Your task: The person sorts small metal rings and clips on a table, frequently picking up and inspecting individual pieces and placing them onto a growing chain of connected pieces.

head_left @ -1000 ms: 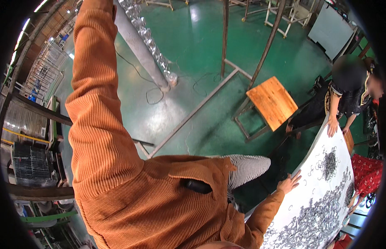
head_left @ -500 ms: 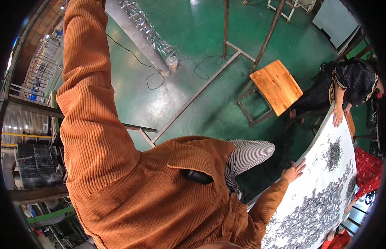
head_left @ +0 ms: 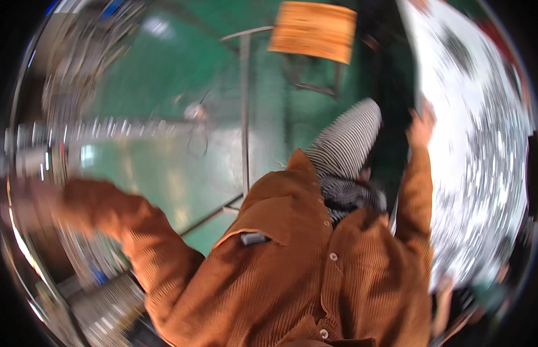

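My left arm in its orange-brown corduroy sleeve reaches out to the far left. My left hand [head_left: 34, 202] is smeared by motion there, near the rim of the view, and I cannot make out its fingers. On the right, my right hand [head_left: 420, 126] rests at the near edge of a white tabletop [head_left: 431, 75], fingers stretched out along it and somewhat blurred. Many small dark, shiny pieces [head_left: 489, 168] lie spread over that white surface, streaked by the motion, so their kind is unclear.
A wooden-topped stool [head_left: 313, 30] stands on the green floor ahead. A metal bar frame [head_left: 244, 115] runs along the floor left of it. Other people's hands show at the table's far end [head_left: 420, 4] and near end [head_left: 444, 292]. Blurred racks [head_left: 78, 75] line the left.
My view has turned left, so the stool and table appear swung round. My left arm, stretched up the view before, now points left. My right hand stays at the table edge.
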`<action>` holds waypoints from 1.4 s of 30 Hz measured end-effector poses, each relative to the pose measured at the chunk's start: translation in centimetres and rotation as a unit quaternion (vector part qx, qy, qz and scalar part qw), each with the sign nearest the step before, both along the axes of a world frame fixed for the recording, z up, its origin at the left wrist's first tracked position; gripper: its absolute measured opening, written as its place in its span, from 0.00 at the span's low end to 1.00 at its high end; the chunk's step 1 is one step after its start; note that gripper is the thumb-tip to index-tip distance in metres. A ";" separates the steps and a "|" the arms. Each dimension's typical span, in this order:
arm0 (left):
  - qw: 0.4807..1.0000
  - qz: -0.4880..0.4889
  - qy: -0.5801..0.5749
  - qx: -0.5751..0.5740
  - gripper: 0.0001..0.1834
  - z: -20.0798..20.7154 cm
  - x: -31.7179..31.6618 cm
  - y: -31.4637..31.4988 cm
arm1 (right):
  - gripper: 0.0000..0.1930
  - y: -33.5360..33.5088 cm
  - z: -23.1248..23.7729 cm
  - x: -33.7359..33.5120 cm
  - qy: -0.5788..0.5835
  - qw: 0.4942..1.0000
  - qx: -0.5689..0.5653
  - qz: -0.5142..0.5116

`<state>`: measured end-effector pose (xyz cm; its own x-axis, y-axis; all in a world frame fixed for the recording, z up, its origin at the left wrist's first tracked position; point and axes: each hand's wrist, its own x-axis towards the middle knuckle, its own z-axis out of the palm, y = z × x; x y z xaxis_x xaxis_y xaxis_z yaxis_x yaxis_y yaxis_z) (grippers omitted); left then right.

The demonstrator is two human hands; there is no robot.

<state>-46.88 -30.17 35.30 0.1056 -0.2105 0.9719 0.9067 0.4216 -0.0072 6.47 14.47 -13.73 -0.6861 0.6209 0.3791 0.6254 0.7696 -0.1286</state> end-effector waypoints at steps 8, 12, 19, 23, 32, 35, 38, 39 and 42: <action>0.710 -0.504 -0.238 -0.431 0.17 -25.5 25.8 22.9 | 0.17 -11.2 4.2 3.7 0.125 0.974 -0.171 -0.081; 0.482 -0.580 -0.219 -0.619 0.16 -32.5 37.4 32.1 | 0.12 -18.0 5.5 7.6 0.185 0.931 -0.257 -0.180; 0.441 -0.528 -0.079 -0.721 0.16 -38.5 48.7 38.9 | 0.11 -25.8 6.9 11.8 0.264 0.888 -0.277 -0.253; 0.446 -0.505 -0.031 -0.738 0.15 -39.8 50.7 40.8 | 0.10 -28.1 6.6 12.8 0.259 0.865 -0.300 -0.307; 0.406 -0.542 -0.032 -0.735 0.14 -38.0 50.7 43.6 | 0.08 -31.8 6.9 13.3 0.334 0.776 -0.266 -0.465; 0.387 -0.558 -0.047 -0.732 0.14 -37.0 50.5 44.4 | 0.08 -33.1 6.5 12.6 0.357 0.751 -0.245 -0.499; 0.367 -0.576 -0.059 -0.728 0.14 -35.6 50.0 45.3 | 0.08 -33.2 5.8 11.6 0.372 0.740 -0.234 -0.510; 0.361 -0.581 -0.063 -0.726 0.14 -35.2 49.8 45.4 | 0.08 -33.2 5.8 11.6 0.367 0.743 -0.239 -0.507; 0.348 -0.591 -0.078 -0.723 0.14 -34.1 48.9 45.9 | 0.08 -32.6 6.6 11.7 0.350 0.758 -0.247 -0.492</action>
<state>1.99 15.77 1.25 0.6984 0.7045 0.1261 0.4767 -0.5894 0.6522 18.20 -18.13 -7.16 0.4637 0.8859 -0.0095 0.5109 -0.2762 -0.8140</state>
